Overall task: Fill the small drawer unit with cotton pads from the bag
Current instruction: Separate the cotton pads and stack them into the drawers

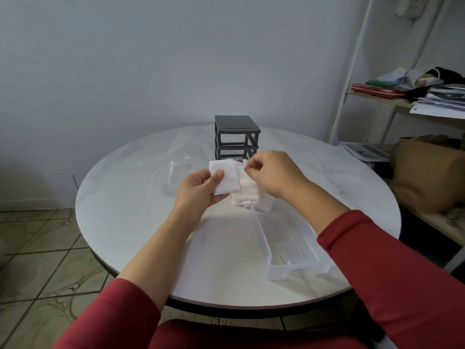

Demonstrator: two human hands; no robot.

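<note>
round white table point(125, 217), viewed from the near edge. dark grey drawer unit point(236, 133) stands upright at the far centre; its bays show open, with no drawers fitted. clear drawers point(297, 258) lie flat on the table at near right, well apart from the unit. clear plastic bag point(181, 159) lies crumpled at far left, just beside the unit.

left hand point(198, 192): raised over the table centre, thumb laid across the front of a single cotton pad point(225, 178), fingers behind it; grip narrow, pad held upright and square to the camera.

right hand point(274, 173): fingers curled, thumb and forefinger pinching the upper edge of the pile of cotton pads point(247, 197), which sits directly right of the single pad and touches it. the pile is at the far end of the clear drawers; whether it rests inside one or is carried by the hand cannot be told.

both forearms in red sleeves point(377, 253). white shelf rack point(352, 71) at far right carries papers and cloth; brown paper bag point(427, 177) below it.
</note>
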